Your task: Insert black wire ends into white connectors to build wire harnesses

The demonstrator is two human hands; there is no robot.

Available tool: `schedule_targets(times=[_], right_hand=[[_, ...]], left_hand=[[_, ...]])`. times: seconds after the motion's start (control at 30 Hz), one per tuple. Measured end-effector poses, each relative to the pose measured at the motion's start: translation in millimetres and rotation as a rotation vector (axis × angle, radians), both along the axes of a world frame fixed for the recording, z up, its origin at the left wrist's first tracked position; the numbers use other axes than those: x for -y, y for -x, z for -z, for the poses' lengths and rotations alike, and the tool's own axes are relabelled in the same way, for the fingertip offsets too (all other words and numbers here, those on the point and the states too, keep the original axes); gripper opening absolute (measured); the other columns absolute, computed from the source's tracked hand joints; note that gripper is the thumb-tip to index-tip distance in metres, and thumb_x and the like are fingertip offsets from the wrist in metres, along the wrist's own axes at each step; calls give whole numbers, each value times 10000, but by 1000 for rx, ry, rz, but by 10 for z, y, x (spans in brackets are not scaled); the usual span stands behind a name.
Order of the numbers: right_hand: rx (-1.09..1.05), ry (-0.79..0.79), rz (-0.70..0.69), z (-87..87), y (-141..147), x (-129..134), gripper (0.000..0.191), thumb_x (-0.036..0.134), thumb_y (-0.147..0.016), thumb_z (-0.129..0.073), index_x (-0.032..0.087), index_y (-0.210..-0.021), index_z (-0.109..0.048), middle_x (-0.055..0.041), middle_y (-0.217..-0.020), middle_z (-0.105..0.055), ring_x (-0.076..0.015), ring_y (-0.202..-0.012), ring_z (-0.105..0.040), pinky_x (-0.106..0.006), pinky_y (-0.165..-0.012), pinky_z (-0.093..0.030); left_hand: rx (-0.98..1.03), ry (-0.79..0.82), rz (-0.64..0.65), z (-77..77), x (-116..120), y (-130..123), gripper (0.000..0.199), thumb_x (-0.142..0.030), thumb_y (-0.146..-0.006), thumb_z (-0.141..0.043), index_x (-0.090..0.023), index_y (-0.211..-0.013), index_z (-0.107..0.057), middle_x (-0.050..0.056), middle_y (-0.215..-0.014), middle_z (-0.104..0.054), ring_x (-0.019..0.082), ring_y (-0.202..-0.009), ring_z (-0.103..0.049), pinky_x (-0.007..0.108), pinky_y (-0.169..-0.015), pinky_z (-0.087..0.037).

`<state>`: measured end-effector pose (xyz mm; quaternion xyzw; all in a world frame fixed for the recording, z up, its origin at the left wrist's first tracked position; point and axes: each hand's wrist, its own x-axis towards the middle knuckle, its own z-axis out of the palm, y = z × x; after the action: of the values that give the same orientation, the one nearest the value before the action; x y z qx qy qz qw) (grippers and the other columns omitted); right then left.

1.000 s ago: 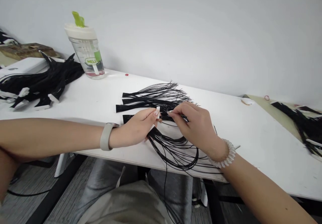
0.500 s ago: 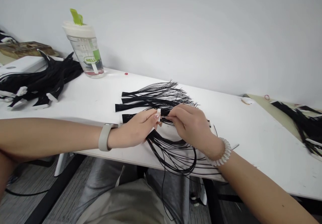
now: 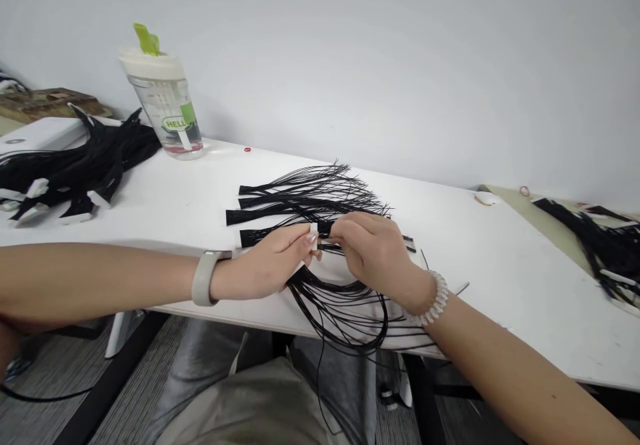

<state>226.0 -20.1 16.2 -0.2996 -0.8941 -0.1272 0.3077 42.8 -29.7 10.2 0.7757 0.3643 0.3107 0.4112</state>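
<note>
My left hand (image 3: 273, 261) is closed on a small white connector (image 3: 314, 236), pinched between thumb and fingers. Black wires (image 3: 345, 298) loop from beneath this hand over the table's front edge. Just right of the connector, my right hand (image 3: 373, 251) has thumb and index finger pinched on a thin black wire; its tip is partly hidden by the fingers. Behind both hands, several bundles of black wires (image 3: 270, 215) lie side by side, their loose ends fanned to the right.
A clear bottle (image 3: 167, 115) with a white lid stands at the back left of the white table (image 3: 480, 251). Beside it is a heap of black wires with white connectors (image 3: 97, 158). More black wires (image 3: 585, 231) lie at the far right, and a wall rises behind.
The view has shifted slightly. Both hands keep their pinch at the connector, and the right fingertips sit a little nearer to it.
</note>
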Motion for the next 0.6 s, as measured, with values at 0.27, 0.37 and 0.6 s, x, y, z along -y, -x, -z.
schedule_targets(times=[0.27,0.37,0.6], right_hand=[[63,17,-3,-30,-54,-68,185,116,-847,-377,148,-771,-542,-38,-750,-612,-111,-720,-546,-223,-632,-437],[88,82,-15,-30,-91,-96,109,203,-853,-437,154,-851,-534,-56,-868,-609,-136,-817,-550,-256,-702,-451],[-142,150,26,-227,-256,-99,307,458,-729,-593,176,-778,-483,-33,-762,-545,-129,-698,-493,-256,-616,-418]], left_hand=[[46,116,-74,-33,27,-27,352,-407,-883,-285,-168,-684,-452,-38,-551,-435,72,-434,-407,188,-405,-352],[88,201,-82,-29,30,-31,368,-464,-866,-292,-174,-698,-443,-65,-465,-366,66,-361,-375,185,-359,-324],[222,315,-196,26,-25,-45,371,-524,-824,-359,-175,-739,-451,-47,-515,-426,67,-354,-391,188,-315,-312]])
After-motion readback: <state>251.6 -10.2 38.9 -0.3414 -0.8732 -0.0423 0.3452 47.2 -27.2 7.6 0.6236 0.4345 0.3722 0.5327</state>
